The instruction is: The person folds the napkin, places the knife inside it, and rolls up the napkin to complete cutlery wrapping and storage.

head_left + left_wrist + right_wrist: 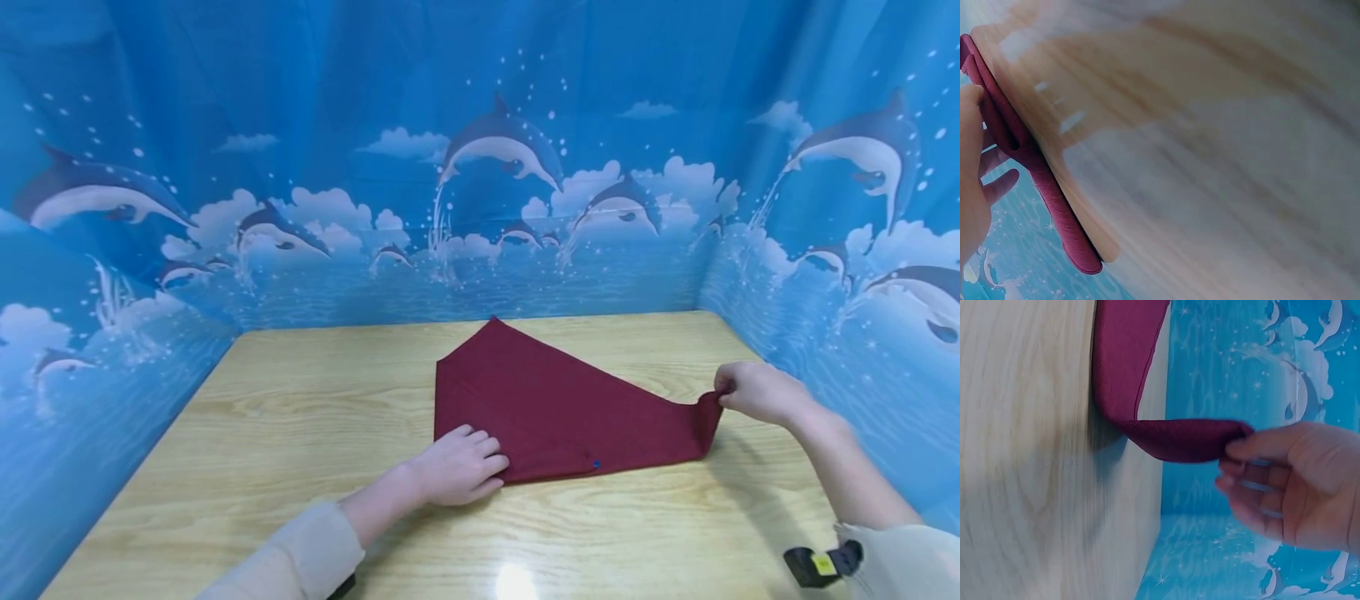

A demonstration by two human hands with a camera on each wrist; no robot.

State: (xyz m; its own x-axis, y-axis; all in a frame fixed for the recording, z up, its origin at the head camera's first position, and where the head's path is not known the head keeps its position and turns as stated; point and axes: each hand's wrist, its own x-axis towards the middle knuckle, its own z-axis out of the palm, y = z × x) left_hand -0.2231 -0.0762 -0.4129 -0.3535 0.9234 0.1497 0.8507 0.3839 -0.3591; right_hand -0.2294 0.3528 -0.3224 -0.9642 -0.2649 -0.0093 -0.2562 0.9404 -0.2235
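Note:
A dark red cloth (pixel 551 392), folded into layers, lies on the wooden table in the head view. Its right end is lifted and bent upward. My right hand (pixel 761 392) pinches that raised end between thumb and fingers; in the right wrist view the hand (pixel 1310 481) holds the strip (pixel 1179 439) up off the table. At the cloth's near left edge my left hand (pixel 461 465) rests on it with fingers spread. The left wrist view shows part of this hand (pixel 969 181) against the cloth's folded edge (pixel 1063 219).
The light wooden table (pixel 300 417) extends on all sides of the cloth. Blue curtains (pixel 337 125) printed with dolphins enclose its back and sides. A small blue spot (pixel 596 463) shows on the cloth's near edge. A dark device (pixel 821 565) sits at my right wrist.

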